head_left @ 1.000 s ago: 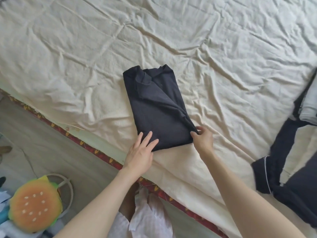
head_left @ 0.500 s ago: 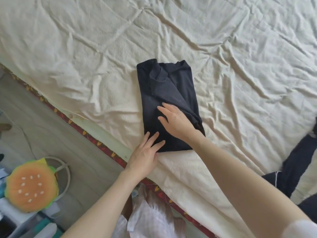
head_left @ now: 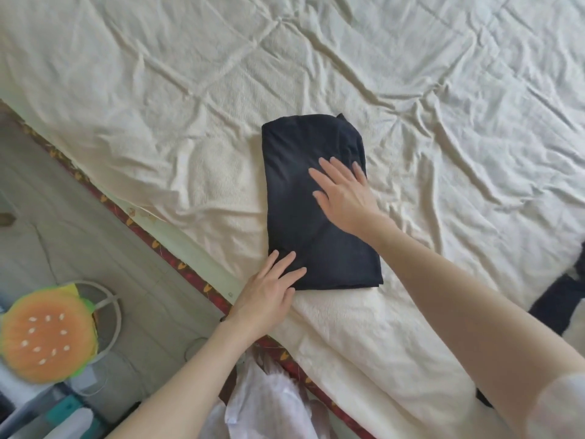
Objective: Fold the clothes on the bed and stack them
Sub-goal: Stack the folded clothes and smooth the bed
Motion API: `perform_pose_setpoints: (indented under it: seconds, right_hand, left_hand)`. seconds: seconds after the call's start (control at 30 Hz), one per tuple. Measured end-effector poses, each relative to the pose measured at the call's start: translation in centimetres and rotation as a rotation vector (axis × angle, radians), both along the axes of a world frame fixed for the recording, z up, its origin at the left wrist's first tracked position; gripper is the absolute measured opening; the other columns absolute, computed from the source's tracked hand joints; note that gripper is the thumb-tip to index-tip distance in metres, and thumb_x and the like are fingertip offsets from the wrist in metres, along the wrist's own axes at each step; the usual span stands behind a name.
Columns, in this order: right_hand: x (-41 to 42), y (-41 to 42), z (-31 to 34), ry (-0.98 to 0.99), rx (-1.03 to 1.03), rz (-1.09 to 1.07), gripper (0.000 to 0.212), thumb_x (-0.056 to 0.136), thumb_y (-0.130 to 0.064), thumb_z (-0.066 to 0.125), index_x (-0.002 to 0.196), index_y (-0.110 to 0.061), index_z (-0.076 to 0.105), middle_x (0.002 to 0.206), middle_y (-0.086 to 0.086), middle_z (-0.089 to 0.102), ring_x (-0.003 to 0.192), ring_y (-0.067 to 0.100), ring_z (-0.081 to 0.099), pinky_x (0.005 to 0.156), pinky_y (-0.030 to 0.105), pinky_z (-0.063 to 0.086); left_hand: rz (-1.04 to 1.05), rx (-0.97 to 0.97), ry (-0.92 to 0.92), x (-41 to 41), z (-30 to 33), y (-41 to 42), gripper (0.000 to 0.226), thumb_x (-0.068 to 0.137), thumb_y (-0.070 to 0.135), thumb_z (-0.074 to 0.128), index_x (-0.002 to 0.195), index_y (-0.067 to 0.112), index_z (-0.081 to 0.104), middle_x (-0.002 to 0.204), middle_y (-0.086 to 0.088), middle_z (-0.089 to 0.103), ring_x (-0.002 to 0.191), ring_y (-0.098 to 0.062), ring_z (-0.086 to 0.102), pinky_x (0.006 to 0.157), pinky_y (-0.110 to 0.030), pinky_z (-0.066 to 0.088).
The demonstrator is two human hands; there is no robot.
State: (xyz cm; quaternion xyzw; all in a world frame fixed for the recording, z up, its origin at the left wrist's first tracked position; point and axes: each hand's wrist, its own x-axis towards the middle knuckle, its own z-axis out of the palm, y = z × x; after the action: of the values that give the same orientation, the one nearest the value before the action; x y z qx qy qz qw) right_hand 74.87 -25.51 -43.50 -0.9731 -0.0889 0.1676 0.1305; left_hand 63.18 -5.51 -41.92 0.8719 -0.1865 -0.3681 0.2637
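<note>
A dark navy garment [head_left: 294, 198] lies folded into a narrow rectangle on the cream bed sheet [head_left: 443, 90], near the bed's edge. My right hand [head_left: 343, 191] lies flat on its upper right part, fingers straight and spread. My left hand [head_left: 269, 291] rests with straight fingers on the garment's near left corner. At the right edge of the view a bit of other dark clothing [head_left: 560, 299] shows, mostly cut off.
The bed's edge with a red patterned trim [head_left: 164, 248] runs diagonally from upper left to lower right. Beyond it is grey floor [head_left: 47, 201]. A burger-shaped cushion [head_left: 44, 334] sits on a stool at the lower left. White fabric [head_left: 269, 403] hangs below my arms.
My right hand went from the garment's near right corner onto its top, carrying the flap over, and now lies flat higher up. The garment looks smoother and narrower. My left hand stayed put.
</note>
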Motion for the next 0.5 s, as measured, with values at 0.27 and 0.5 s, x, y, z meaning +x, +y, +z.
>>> perform_pose_setpoints:
  seconds: [0.27,0.5]
  right_hand:
    - [-6.0,-5.0,-0.3,0.250,0.203,-0.699,0.054,0.096,-0.035,0.049,0.142,-0.011,0.035,0.148,0.011,0.034,0.133,0.028,0.036,0.105,0.040,0.034]
    - [-11.9,-3.9,-0.4,0.616,0.653,-1.294,0.035,0.088,-0.043,0.060,0.079,-0.010,0.051,0.078,0.003,0.053,0.074,0.020,0.049,0.071,0.035,0.045]
  left_hand:
    - [1.103,-0.187,0.407,2.3,0.4,0.3,0.014,0.094,0.029,0.055,0.107,0.025,0.055,0.106,0.013,0.058,0.105,-0.011,0.058,0.093,-0.031,0.050]
    - [1.155,-0.237,0.784,1.5,-0.5,-1.0,0.043,0.092,0.035,0.059,0.128,0.014,0.049,0.124,0.002,0.057,0.112,-0.016,0.056,0.088,-0.031,0.047]
